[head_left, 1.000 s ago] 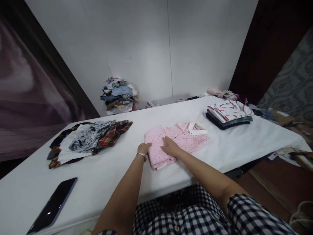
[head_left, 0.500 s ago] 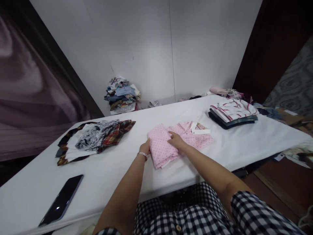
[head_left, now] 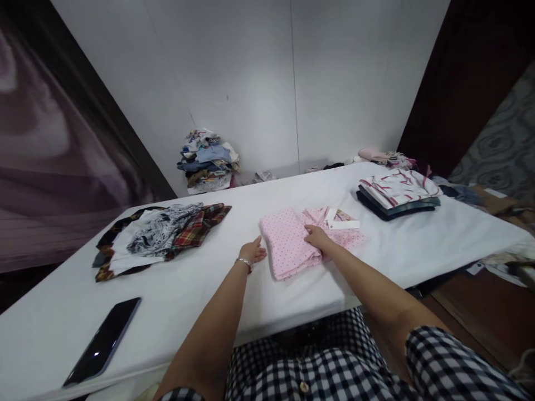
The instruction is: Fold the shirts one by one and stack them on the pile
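Observation:
A pink dotted shirt [head_left: 288, 245] lies partly folded on the white table, its left part doubled over towards the right. At its collar end sits a white tag [head_left: 345, 224] beside a small printed patch. My right hand [head_left: 318, 239] pinches the right edge of the folded-over part, fingertips on the cloth. Just left of the shirt, my left hand [head_left: 253, 250] is open, fingers stretched out and apart from the fabric; a bracelet is on its wrist.
Several garments [head_left: 163, 234] lie overlapped at the table's left. A black phone [head_left: 102, 342] rests near the front left edge. Folded clothes [head_left: 397, 192] are stacked at right. Behind the white table [head_left: 225, 295], a clothes pile [head_left: 209, 161] stands by the wall.
The folded-over part of the pink shirt has shifted right, along with my right hand. My left hand has come off the shirt's left edge and opened.

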Action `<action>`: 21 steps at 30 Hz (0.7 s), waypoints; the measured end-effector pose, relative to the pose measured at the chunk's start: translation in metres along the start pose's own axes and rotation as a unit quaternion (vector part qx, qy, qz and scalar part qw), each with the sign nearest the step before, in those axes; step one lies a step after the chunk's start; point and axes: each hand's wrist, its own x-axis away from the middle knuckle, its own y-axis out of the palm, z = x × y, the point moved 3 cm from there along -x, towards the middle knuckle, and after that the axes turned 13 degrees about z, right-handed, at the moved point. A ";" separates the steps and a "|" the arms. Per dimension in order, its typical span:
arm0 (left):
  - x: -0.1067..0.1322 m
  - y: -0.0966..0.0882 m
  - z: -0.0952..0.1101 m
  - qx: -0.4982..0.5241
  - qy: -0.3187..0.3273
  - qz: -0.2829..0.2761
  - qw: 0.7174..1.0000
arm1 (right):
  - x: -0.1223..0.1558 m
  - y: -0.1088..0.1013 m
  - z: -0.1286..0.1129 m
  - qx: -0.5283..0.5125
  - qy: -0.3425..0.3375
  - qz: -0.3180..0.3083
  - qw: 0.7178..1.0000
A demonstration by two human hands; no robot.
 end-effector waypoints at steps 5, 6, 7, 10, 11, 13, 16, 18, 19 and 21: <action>0.005 0.014 0.006 -0.035 0.016 -0.008 0.999 | -0.001 -0.002 -0.005 0.016 -0.017 -0.003 1.000; 0.005 0.018 0.007 -0.035 0.019 -0.005 0.999 | -0.002 -0.003 -0.007 0.019 -0.019 0.000 1.000; 0.005 0.022 0.007 -0.034 0.021 -0.003 0.999 | -0.003 -0.003 -0.008 0.021 -0.022 0.003 1.000; 0.003 0.031 0.007 -0.037 0.024 0.001 0.999 | -0.004 -0.004 -0.010 0.019 -0.029 0.008 0.999; 0.001 0.034 0.007 -0.041 0.025 0.002 0.999 | -0.003 -0.005 -0.009 0.019 -0.030 0.009 0.999; -0.001 0.038 0.007 -0.050 0.029 0.007 0.998 | -0.001 -0.006 -0.007 0.021 -0.027 0.007 0.999; -0.005 0.043 0.008 -0.061 0.042 0.021 0.997 | 0.002 -0.009 -0.004 0.016 -0.027 0.007 0.999; -0.006 0.045 0.010 -0.065 0.056 0.029 0.996 | 0.003 -0.011 -0.004 0.005 -0.035 0.014 0.999; -0.006 0.047 0.012 -0.067 0.064 0.032 0.995 | 0.003 -0.011 -0.004 0.000 -0.038 0.017 0.999; -0.006 0.047 0.014 -0.070 0.082 0.041 0.993 | 0.002 -0.012 -0.004 -0.005 -0.040 0.023 0.999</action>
